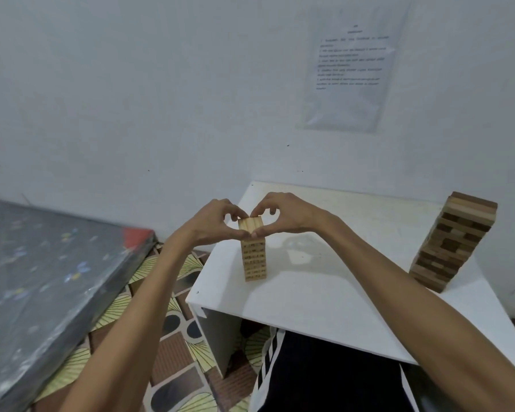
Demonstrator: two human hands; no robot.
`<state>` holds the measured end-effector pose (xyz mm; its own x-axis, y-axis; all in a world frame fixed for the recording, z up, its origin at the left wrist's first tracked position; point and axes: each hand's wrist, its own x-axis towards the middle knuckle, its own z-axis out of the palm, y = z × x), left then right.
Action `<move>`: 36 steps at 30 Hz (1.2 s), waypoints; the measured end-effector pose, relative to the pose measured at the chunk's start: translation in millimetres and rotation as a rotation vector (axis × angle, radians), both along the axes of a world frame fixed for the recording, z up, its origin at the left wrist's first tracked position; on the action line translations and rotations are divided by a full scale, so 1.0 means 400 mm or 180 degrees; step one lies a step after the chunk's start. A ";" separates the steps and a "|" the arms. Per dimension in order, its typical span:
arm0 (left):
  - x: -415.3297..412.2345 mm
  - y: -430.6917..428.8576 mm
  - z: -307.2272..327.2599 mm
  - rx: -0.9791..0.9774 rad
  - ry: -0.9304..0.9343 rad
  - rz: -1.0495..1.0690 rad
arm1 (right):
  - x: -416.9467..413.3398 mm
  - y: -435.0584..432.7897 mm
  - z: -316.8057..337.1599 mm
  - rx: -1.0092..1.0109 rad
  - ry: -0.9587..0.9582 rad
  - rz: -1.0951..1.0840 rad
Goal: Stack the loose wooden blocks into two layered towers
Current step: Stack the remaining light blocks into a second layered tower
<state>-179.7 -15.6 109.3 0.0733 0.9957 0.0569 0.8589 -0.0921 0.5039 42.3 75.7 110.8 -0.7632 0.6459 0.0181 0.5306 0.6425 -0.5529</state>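
The pale tower (254, 257) stands upright on the white table (324, 295), near its left edge and set back from the front edge. The left hand (217, 223) and right hand (286, 217) meet at its top. Each hand's fingers curl over the far side and its thumb presses the near side, so both pinch the top layer. The thumb tips almost touch each other.

The dark tower (451, 242) stands well apart, close to the table's right edge. A broad bare stretch of tabletop lies between the two towers and in front of them.

The pale tower is slim and square in section, made of light wood with fine printed marks on each layer. The dark tower is wider, with mixed brown and tan blocks laid crosswise. The tabletop is smooth and glossy.

A grey speckled mattress (42, 263) lies to the left on a patterned floor (173, 352). A printed sheet (351, 69) hangs on the wall behind.
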 end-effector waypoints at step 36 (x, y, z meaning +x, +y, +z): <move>-0.029 -0.032 -0.073 -0.0156 -0.0514 0.0090 | 0.027 0.006 -0.062 -0.0342 -0.0038 -0.0108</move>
<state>-191.1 -28.3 80.1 0.0390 0.9991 0.0170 0.7683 -0.0409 0.6388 53.1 77.9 86.0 -0.7406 0.6691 -0.0616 0.5581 0.5614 -0.6111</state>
